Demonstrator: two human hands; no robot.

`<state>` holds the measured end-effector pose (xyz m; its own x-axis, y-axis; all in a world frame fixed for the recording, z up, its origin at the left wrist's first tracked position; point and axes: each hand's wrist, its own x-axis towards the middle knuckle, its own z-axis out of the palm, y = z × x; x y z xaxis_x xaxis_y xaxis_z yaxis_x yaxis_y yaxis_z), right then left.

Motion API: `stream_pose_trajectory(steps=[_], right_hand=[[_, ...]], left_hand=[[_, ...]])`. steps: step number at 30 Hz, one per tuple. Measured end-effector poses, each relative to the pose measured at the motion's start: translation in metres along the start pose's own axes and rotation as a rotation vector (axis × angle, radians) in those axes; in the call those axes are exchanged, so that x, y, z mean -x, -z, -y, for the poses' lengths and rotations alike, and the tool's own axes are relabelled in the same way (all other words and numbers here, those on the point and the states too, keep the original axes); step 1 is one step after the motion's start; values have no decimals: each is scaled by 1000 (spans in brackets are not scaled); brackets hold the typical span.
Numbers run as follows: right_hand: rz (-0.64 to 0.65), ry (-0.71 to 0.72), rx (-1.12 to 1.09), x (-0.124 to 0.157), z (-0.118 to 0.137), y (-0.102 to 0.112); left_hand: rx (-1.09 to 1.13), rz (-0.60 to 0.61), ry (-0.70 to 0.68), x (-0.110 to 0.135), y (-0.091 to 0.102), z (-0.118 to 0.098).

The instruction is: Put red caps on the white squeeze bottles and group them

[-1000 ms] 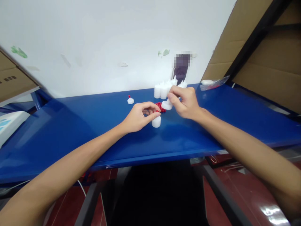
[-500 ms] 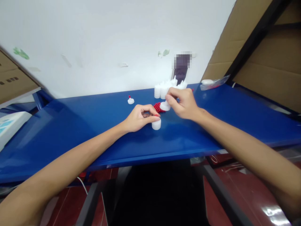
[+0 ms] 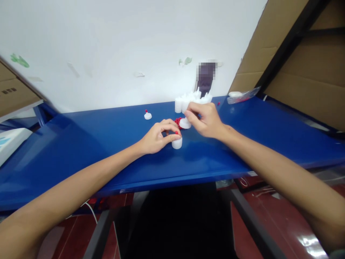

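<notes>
I've got the left hand (image 3: 155,138) gripping a bottle (image 3: 177,144) up top, red bit (image 3: 176,132) showing there, contents unclear; right hand (image 3: 206,119) pinching a lid (image 3: 184,124). More bottles (image 3: 179,105) beyond, blue table (image 3: 113,133), white wall (image 3: 107,54).

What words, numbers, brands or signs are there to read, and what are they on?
Nothing here can be read.
Brown cardboard box, far left: dark marks, too blurred to read.
White box with light blue patches, left edge: no readable lettering.
White plastic bottles, at the back: no lettering shows.
Round white plastic cap in the right hand: no lettering shows.
</notes>
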<state>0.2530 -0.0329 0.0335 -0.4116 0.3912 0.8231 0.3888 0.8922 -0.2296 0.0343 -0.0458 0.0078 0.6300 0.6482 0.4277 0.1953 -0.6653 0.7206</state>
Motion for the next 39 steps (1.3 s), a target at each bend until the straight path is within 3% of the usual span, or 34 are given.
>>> stream_pose_trajectory(steps=[5, 12, 24, 39], right_hand=[[5, -25, 16, 1, 0, 0], [26, -19, 7, 0, 2, 0], [207, 25, 48, -3, 6, -3], [66, 15, 45, -6, 3, 3]], left_hand=[[-141, -32, -14, 4, -4, -9], [-136, 3, -5, 3, -7, -6], [-111, 18, -14, 1, -9, 0], [-151, 76, -54, -3, -9, -10]])
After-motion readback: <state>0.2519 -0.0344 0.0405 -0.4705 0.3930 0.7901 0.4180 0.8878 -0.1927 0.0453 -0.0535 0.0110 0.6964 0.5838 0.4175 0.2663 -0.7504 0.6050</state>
